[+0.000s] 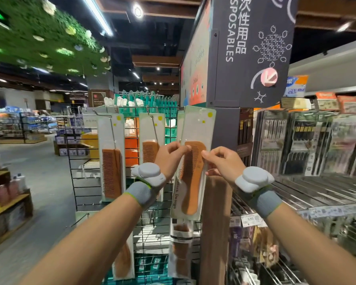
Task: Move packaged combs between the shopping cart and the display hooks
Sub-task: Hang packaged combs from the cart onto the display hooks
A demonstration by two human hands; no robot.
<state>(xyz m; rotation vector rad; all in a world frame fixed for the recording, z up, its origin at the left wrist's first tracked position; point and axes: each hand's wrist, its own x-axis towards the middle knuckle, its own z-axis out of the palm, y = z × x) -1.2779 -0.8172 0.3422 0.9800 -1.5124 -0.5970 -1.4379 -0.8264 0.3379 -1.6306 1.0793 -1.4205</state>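
Here we have the packaged comb (196, 128) raised in front of the wire rack (78, 171), held between both hands. We can't tell whether its top is threaded on a hook. Our left hand (169, 159) pinches the pack's left edge, fingers curled onto it. Our right hand (222, 163) nips the right edge between thumb and fingertips, the other fingers tucked in. The pack stands nearly upright, its long axis running top to bottom with the top leaning a touch right. Inside, the toothed end is up and the handle down, the teeth face left, and the printed front is towards us. We read this as the hook end of the job, either going on or coming off, but this view alone doesn't say which. The shopping cart is out of view. If the pack is going on, the next move calls for lining its top hole up with a free hook tip, then sliding it back along the prong while keeping it square. Just to the left, hanging combs (111, 161) dangle from the hooks (104, 115), and more packs (181, 243) hang below. A dark sign (251, 58) sits above, and a wire shelf (317, 194) runs off to the right.
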